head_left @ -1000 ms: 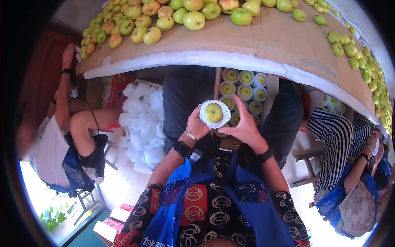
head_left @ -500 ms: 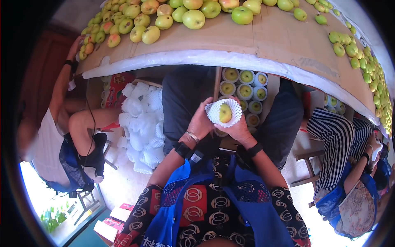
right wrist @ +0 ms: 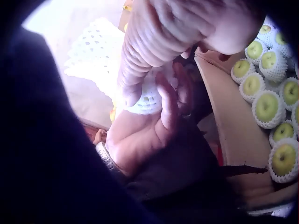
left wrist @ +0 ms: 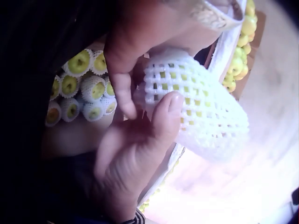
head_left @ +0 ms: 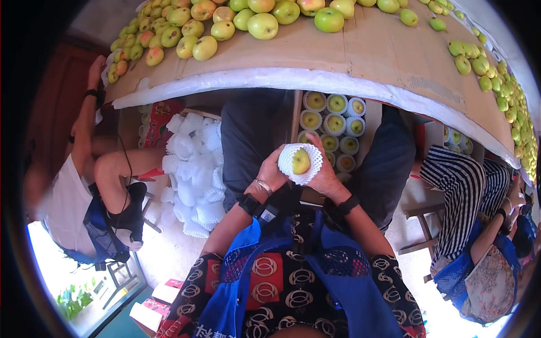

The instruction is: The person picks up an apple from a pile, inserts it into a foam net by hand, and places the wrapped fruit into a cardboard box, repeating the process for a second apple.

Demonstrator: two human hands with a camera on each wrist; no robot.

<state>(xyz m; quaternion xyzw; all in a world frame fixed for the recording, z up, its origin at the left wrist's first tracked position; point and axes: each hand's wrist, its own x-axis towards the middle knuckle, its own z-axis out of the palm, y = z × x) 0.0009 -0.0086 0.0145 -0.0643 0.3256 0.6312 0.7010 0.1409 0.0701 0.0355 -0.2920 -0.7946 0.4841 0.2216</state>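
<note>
A green apple [head_left: 301, 161] sits inside a white foam net sleeve [left wrist: 196, 102], held up over the person's lap. The sleeve's open end flares out past the fruit. The left hand [head_left: 273, 170], with a silver bracelet at the wrist, grips the sleeved apple from the left and below. From the other side the right hand [head_left: 325, 176] holds it too, its thumb [left wrist: 167, 116] bent over the netting in the left wrist view. In the right wrist view the fingers of both hands come together around the sleeve's lower end, which they partly cover.
A cardboard box [right wrist: 224, 116] of netted apples [head_left: 335, 125] stands between the person's knees. Left of it lies a heap of foam nets [head_left: 194, 169]. Ahead, a cardboard-covered table [head_left: 338, 56] bears loose apples [head_left: 262, 26]. Other people sit at both sides.
The right hand, apart with spread fingers a second ago, has closed around the sleeved apple. The sleeve now stands higher around the fruit. Both hands shifted slightly left in the last half second.
</note>
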